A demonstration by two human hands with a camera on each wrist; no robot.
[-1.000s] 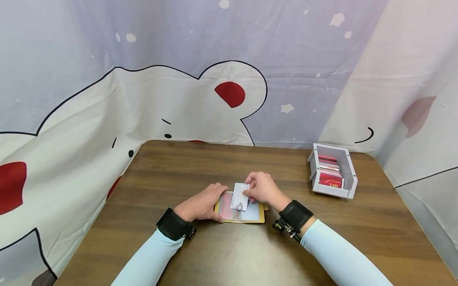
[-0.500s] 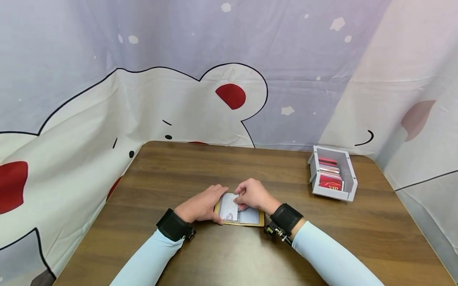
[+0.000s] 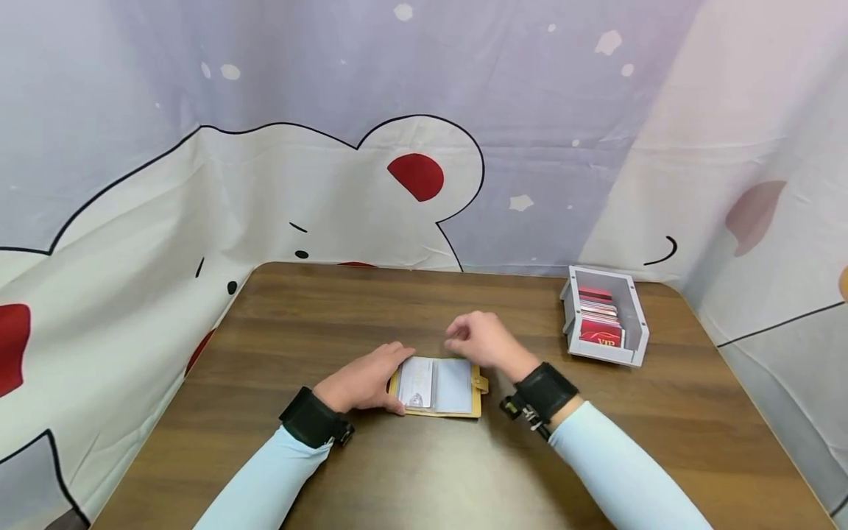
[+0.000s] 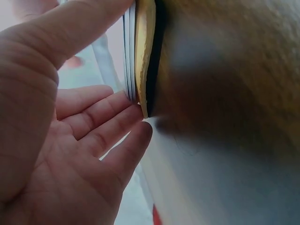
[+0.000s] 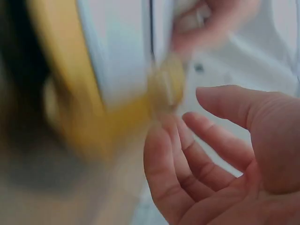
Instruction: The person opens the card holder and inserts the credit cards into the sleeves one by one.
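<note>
A yellow card holder (image 3: 475,406) lies opened flat on the table, its clear sleeves facing up and its strap with a snap sticking out on the right. A white card (image 3: 416,384) sits in the left sleeve; the right page looks pale and plain. My left hand (image 3: 364,379) holds the holder's left side, thumb at the near edge and fingers at the far edge. In the left wrist view, the holder's layered pages (image 4: 129,56) stand between thumb and fingertips. Above the holder's far right corner hovers my right hand (image 3: 489,341), fingers loosely bent, holding nothing.
A grey bin (image 3: 634,324) stands at the table's back right, with a row of cards (image 3: 599,320) in it, a red VIP card in front. The wooden table (image 3: 318,302) ends at a printed curtain (image 3: 318,191) behind.
The right hand moved the white card left onto the holder's left page, let it go and drew back up and to the right. The left hand stayed at the holder.
</note>
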